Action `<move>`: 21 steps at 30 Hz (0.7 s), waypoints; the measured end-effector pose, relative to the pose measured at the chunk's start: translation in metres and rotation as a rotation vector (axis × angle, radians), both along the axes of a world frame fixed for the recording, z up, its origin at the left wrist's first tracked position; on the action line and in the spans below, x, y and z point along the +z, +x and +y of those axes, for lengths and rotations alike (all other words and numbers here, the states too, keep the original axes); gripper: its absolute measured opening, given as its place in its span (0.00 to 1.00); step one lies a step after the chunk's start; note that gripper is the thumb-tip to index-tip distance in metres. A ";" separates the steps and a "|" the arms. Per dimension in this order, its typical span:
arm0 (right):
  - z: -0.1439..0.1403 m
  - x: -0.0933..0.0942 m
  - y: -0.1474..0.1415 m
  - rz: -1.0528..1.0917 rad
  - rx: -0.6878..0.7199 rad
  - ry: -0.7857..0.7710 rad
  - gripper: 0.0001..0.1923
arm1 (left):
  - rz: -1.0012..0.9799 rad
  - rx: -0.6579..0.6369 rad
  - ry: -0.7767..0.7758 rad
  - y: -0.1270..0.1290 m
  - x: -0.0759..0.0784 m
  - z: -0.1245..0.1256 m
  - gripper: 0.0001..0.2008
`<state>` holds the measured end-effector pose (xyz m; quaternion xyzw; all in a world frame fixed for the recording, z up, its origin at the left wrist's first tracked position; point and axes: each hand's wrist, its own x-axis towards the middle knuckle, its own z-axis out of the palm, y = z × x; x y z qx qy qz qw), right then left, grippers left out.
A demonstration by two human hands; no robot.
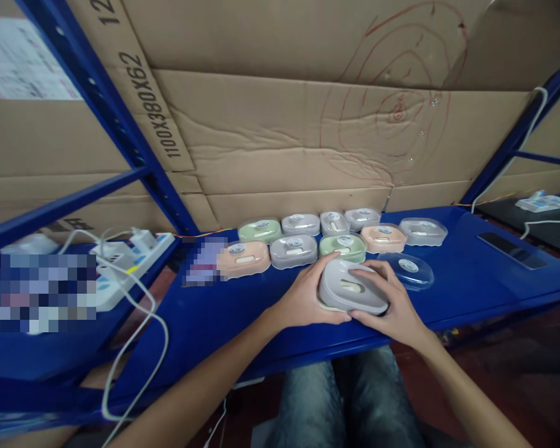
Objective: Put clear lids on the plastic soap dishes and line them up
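Note:
A grey oval soap dish [336,280] with a slot in its middle is held between both hands above the near edge of the blue shelf. My left hand [303,298] wraps its left side, thumb along the far rim. My right hand [396,305] grips the right side, fingers over the top and thumb at the front. Just beyond, to the right, a clear lid [408,269] with a round sticker lies on the shelf. A green lidded soap dish [343,247] stands right behind the held one. The underside of the held dish is mostly hidden.
Several lidded soap dishes, among them an orange one [247,258] and a grey one [294,250], stand in rows at the back. A dark phone-like slab [511,250] lies right. Power strips [114,289] with white cables stand left. Cardboard [270,124] backs the blue shelf [205,330].

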<state>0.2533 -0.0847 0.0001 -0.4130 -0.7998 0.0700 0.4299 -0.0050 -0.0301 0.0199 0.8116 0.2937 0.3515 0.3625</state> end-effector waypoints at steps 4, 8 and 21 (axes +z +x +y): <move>0.005 -0.003 -0.006 0.076 0.005 -0.043 0.31 | -0.111 -0.002 -0.088 0.001 0.001 0.000 0.62; 0.006 -0.008 -0.007 0.095 -0.023 -0.066 0.31 | -0.261 -0.064 -0.292 0.005 -0.003 0.002 0.56; 0.010 -0.015 -0.012 0.015 -0.160 -0.030 0.33 | -0.662 -0.090 -0.936 0.014 -0.006 0.006 0.28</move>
